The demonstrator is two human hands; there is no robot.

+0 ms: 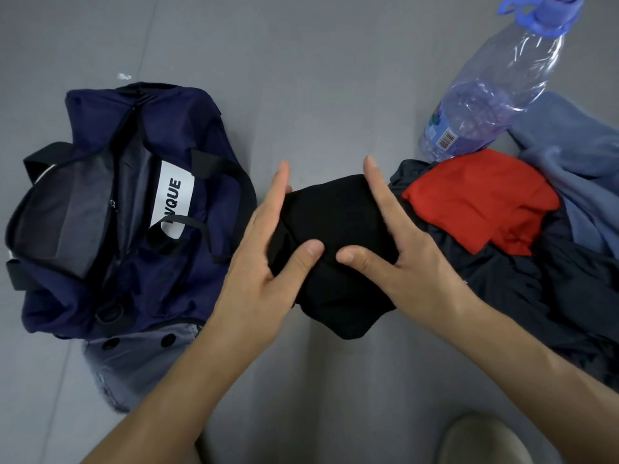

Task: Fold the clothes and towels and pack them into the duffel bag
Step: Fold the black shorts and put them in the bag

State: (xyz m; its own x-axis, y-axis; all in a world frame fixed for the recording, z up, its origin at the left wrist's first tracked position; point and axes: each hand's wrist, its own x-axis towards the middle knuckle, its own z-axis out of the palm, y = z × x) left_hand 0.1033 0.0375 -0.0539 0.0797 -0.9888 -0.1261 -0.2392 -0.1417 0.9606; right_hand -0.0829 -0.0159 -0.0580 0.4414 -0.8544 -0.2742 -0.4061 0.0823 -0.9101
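Black fabric, folded into a compact bundle, sits at frame centre: the black garment (pixel 335 236) is held between both hands above the grey floor (pixel 301 78). The left hand (pixel 264 249) grasps its left side, thumb pressed on top near the middle, index finger stretched along the far-left edge, the other fingers hidden behind the cloth. The right hand (pixel 402 249) grasps the right side, thumb on top with its tip just beside the left thumb, index finger laid along the upper right edge. The bundle's lower end hangs loose below the palms. The navy duffel bag (pixel 187 128) lies to the left, near the left hand and apart from the bundle; its top zip is open, showing a dark grey lining. Black straps (pixel 227 182) arch over a white label (pixel 174 199) reading "VQUE". A grey cloth (pixel 134 363) with dark snap buttons lies beneath the bag's near end. Right of the hands is the unfolded pile: a red garment (pixel 479 199) on top of a dark crumpled garment (pixel 536 296), with a blue towel (pixel 576 162) at the far right. A clear plastic bottle (pixel 495 85) with a blue cap stands behind the pile, touching the towel.
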